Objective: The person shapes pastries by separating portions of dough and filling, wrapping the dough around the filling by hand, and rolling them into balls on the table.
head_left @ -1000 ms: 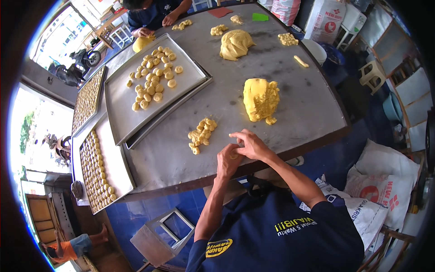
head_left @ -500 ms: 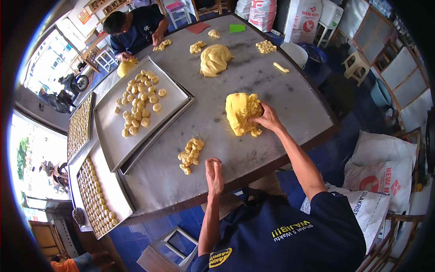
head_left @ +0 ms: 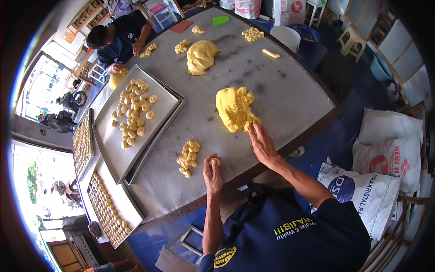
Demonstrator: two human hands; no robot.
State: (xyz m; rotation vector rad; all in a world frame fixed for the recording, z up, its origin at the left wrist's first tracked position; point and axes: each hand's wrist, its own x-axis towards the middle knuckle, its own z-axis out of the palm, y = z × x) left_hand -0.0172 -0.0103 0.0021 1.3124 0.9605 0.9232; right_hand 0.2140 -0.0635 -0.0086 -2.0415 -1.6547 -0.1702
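Observation:
My left hand (head_left: 212,174) is closed around a small pale dough ball (head_left: 216,162) near the table's front edge, right of a cluster of small dough pieces (head_left: 189,155). My right hand (head_left: 261,143) reaches to the lower right of a crumbly bright yellow lump (head_left: 231,106), its fingertips at the lump's loose edge, fingers together; whatever they pinch is hidden. The lump rests on the grey metal table (head_left: 290,102). A smooth dough mound (head_left: 199,56) lies farther back.
Stacked trays (head_left: 153,100) bear dough balls at left; two more trays (head_left: 132,216) hold rows. A co-worker (head_left: 120,45) bends over dough at the far left corner. Small dough piles, a roll (head_left: 270,53), a bucket (head_left: 285,41), a stool (head_left: 351,44) and white sacks (head_left: 385,154) surround me.
My hands were together a second ago. My right hand moved to the lump, then slid down to its lower edge. My left hand has closed on a ball. The view has shifted.

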